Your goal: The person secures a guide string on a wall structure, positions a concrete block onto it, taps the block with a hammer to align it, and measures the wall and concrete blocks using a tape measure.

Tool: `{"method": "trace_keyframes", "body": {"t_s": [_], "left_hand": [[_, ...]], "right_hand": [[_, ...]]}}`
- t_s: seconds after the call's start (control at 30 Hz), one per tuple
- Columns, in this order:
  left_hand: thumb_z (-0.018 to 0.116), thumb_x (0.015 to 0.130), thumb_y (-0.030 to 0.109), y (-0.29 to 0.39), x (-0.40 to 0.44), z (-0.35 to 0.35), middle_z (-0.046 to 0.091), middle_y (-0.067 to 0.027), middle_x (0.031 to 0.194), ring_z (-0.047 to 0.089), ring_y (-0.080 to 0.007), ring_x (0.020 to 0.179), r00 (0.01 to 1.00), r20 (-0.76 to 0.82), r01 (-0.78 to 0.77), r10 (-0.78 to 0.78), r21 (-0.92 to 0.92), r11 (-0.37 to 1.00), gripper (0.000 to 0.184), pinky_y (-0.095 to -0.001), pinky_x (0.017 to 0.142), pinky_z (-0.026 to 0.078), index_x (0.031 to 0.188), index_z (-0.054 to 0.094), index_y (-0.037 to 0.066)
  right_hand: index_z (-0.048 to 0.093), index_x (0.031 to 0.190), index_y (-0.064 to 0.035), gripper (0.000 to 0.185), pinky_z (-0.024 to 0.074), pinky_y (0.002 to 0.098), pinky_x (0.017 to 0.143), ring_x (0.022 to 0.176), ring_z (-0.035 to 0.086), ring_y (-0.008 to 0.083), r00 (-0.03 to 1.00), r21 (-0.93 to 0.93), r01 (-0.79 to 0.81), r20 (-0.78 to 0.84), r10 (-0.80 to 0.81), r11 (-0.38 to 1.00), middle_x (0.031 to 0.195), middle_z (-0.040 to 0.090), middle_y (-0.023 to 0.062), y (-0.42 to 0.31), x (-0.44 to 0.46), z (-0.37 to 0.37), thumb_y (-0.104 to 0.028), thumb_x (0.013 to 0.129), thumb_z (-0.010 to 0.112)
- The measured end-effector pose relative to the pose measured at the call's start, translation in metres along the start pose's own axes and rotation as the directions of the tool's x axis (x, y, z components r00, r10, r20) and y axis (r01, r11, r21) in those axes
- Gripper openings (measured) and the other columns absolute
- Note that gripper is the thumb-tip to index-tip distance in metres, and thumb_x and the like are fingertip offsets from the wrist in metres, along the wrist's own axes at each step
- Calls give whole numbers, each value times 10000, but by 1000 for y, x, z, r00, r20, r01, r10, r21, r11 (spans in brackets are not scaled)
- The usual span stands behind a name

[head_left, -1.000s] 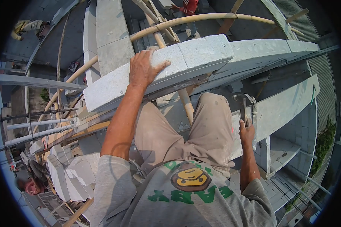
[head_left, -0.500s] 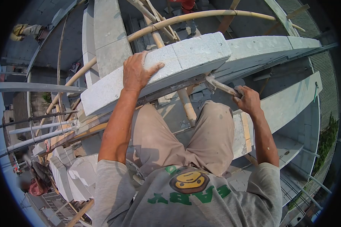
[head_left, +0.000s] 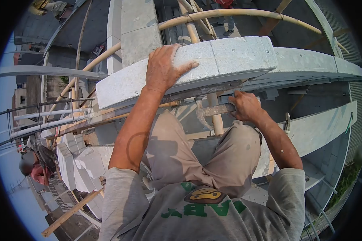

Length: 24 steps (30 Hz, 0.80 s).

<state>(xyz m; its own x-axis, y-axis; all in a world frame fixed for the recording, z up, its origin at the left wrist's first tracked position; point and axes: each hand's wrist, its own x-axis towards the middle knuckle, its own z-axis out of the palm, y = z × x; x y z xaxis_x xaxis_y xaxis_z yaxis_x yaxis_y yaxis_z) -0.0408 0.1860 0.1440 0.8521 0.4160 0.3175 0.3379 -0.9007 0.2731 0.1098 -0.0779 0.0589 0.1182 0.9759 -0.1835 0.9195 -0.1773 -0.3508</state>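
A long pale block (head_left: 229,56) lies across the top of a wall, a thin line marked over its upper face. My left hand (head_left: 163,68) rests on this block, fingers over the far edge and thumb on the upper face. Below the block's near side, my right hand (head_left: 245,106) is closed round the handle of a claw hammer (head_left: 217,110). The hammer's head points left, close to a narrow board (head_left: 197,90) under the block. Both of my knees are just beneath the hammer.
Bamboo poles (head_left: 245,13) cross beyond the block, and one stands below it. A grey plank (head_left: 321,128) extends at the right. Cut pale blocks (head_left: 74,164) are piled lower left. A person (head_left: 40,170) is far left; another (head_left: 225,5) is at the top.
My right hand has brought the hammer up and left from beside my right knee to under the block. My left hand has stayed on the block while the view has shifted.
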Motion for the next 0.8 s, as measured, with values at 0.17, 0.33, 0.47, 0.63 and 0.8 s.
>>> {"method": "trace_keyframes", "body": {"t_s": [0.17,0.33,0.47,0.63,0.8], "left_hand": [[662,744,656,1,0,0,633,-166,1006,592,-298,989,1000,19,9,-9,9,1000,772,-409,927,416,1118,623,-18],[666,744,647,0,0,1,632,-161,1005,592,-295,984,1000,-5,-10,10,1,1000,760,-414,920,413,1114,623,-17],[665,748,641,1,0,-1,632,-158,1004,590,-295,985,1000,6,-4,4,4,1000,752,-415,913,410,1108,621,-17],[653,753,651,0,1,0,628,-153,997,587,-295,981,1000,2,6,-6,1,1000,759,-416,914,401,1111,619,-18],[642,756,664,0,0,1,628,-156,1001,586,-290,990,1000,19,23,-23,8,1000,767,-417,933,393,1111,620,-14]], "right_hand": [[628,952,-79,441,523,432,740,852,636,349,994,-50,-108,-9,108,993,911,597,152,8,16,9,-299,620,817],[648,973,-92,420,526,429,744,862,639,353,998,-9,-60,31,60,998,916,600,153,-2,11,0,-259,621,805],[647,971,-90,415,528,425,746,870,639,351,998,-38,10,54,-8,999,936,607,155,0,17,-3,-258,623,800],[650,963,-93,405,528,430,746,869,639,339,998,-90,-64,17,65,994,958,614,155,3,21,-3,-268,626,792],[647,964,-93,416,526,436,743,865,638,338,998,-71,41,54,-37,997,939,614,157,-3,16,1,-282,625,800]]}}
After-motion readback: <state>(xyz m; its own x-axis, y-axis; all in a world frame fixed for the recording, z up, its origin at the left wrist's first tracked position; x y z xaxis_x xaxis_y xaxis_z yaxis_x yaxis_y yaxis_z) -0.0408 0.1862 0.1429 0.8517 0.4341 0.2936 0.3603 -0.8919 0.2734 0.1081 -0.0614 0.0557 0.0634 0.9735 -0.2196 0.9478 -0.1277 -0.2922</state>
